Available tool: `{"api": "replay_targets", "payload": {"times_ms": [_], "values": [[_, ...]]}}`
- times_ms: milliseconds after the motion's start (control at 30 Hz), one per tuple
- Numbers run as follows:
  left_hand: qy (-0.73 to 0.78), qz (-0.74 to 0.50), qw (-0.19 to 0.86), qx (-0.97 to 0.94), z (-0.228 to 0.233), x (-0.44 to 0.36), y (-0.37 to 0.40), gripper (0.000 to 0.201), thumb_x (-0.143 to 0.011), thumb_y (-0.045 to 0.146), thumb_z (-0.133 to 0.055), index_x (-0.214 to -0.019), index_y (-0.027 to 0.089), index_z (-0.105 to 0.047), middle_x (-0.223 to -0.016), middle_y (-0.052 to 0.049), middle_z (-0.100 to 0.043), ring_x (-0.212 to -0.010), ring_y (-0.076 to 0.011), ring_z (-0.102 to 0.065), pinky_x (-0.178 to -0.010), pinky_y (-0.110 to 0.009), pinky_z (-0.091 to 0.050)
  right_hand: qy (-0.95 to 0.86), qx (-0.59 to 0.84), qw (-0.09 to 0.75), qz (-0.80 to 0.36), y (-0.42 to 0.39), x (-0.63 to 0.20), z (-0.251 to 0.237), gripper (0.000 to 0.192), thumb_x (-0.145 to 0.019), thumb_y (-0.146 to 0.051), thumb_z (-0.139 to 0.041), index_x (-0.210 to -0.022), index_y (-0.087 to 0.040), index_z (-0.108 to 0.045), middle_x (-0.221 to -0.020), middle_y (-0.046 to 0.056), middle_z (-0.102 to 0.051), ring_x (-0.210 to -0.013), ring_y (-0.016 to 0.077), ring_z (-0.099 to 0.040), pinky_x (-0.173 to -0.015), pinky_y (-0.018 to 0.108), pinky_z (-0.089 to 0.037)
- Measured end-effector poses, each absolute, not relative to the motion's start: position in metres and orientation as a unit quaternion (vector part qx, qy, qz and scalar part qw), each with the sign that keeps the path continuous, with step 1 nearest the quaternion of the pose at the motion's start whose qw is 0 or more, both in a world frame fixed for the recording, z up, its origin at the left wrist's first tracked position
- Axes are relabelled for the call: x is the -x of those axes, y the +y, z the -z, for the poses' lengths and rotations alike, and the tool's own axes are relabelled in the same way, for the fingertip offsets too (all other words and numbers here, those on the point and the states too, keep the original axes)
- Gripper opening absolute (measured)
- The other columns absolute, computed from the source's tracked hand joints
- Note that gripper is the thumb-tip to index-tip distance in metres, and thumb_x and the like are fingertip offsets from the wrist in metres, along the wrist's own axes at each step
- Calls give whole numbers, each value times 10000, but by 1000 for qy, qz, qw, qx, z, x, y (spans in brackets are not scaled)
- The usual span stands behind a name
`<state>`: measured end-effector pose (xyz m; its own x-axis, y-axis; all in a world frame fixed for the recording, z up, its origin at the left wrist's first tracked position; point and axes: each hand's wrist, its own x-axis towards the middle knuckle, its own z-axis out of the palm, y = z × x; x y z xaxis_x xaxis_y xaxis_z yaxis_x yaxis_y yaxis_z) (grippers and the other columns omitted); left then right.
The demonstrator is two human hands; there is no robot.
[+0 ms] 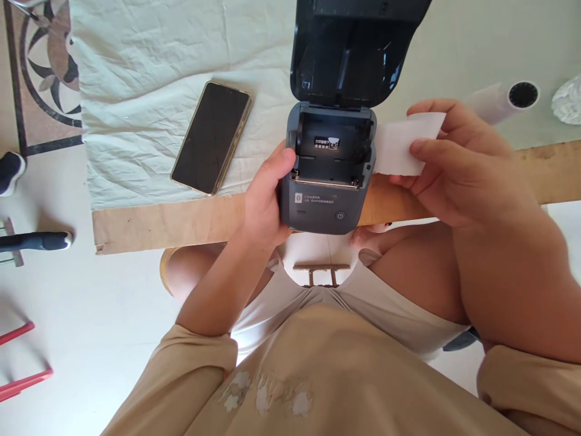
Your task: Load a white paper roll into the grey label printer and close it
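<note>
My left hand [269,197] grips the left side of a dark label printer [313,212], its thumb on the upper edge. The printer's glossy black lid [349,60] is swung up and away from me. Inside the bay a small black-and-white sticker shows, and a power button sits at the front right of the body. In my right hand [458,157], a piece of white paper [399,145] is pinched between thumb and fingers. The paper's left edge lies right beside the printer's right side; whether they touch I cannot tell.
A phone [211,139] with a dark screen lies on the pale green cloth [149,66] to the left. At the right are a white roll with a black core [521,95] and a crumpled clear plastic item [567,100]. The table's wooden edge [158,227] runs before my knees.
</note>
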<state>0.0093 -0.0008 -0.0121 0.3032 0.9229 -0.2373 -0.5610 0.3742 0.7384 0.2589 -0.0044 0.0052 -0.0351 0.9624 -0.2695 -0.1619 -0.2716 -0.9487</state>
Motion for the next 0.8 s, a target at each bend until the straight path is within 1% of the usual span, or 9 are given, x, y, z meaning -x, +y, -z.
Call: {"api": "replay_targets", "payload": {"times_ms": [100,233,367,433,500,567,633,733,800], "values": [[347,-490,755,-265,16,-7,-1,631,-1041,824,-549,-1120,271,-841,-1078,-63,-886,-965,-276,-825,-542,-357,-508,-352,523,445,-636,-1,-267,-1,548,-799,-337,-931,-1275,-323,-659,-1125,-21,-700,-921,137,-761,-714,296,-724],[385,-494,737,-253,10,-12,-4,572,-1019,797,-592,-1064,278,-827,-1091,-64,-885,-1119,-322,-824,-679,-377,-609,-358,531,444,-626,1,-267,4,477,-825,-297,-882,-1253,-303,-673,-1007,-29,-699,-789,108,-706,-660,277,-680],[412,-508,717,-240,5,-15,-4,389,-1055,571,-600,-1013,228,-779,-1022,-73,-856,-1220,-321,-822,-842,-356,-677,-367,523,485,-597,-2,-257,2,606,-714,-313,-1020,-1172,-276,-626,-931,-76,-687,-711,65,-664,-629,226,-630],[413,-511,714,-241,3,-15,-4,332,-1063,476,-569,-1035,205,-759,-998,-67,-841,-1261,-313,-818,-878,-339,-682,-366,516,500,-591,-4,-254,0,638,-667,-383,-1077,-1080,-251,-608,-880,-80,-675,-660,50,-631,-619,218,-620],[408,-511,714,-252,1,-15,-3,336,-1077,448,-532,-1048,189,-745,-982,-60,-828,-1293,-306,-811,-915,-340,-687,-369,514,496,-595,-6,-254,-1,619,-676,-475,-1084,-1003,-229,-619,-869,-65,-683,-672,51,-647,-629,209,-624],[394,-500,722,-270,1,-14,-3,388,-1097,451,-469,-1035,180,-740,-937,-53,-809,-1306,-301,-811,-936,-357,-693,-372,513,476,-609,-8,-257,-1,579,-707,-527,-1067,-1024,-225,-688,-915,-39,-712,-750,70,-705,-659,208,-647],[372,-499,728,-288,5,-13,-2,429,-1112,468,-431,-1045,183,-745,-902,-53,-799,-1312,-303,-812,-945,-378,-701,-382,507,454,-625,-9,-261,0,569,-751,-543,-1040,-1139,-249,-747,-969,-30,-733,-775,77,-724,-676,225,-671],[359,-508,721,-305,17,-8,1,480,-1090,611,-517,-1093,198,-762,-979,-83,-835,-1284,-333,-818,-921,-399,-709,-399,489,450,-632,-10,-264,2,624,-819,-523,-1000,-1349,-368,-711,-925,-74,-723,-697,61,-689,-640,233,-652],[367,-506,717,-307,25,-5,4,569,-1053,726,-544,-1131,212,-776,-1015,-103,-850,-1227,-358,-832,-834,-408,-701,-409,485,464,-618,-10,-263,3,560,-864,-501,-968,-1350,-390,-713,-877,-91,-703,-679,51,-675,-616,205,-612]]}}
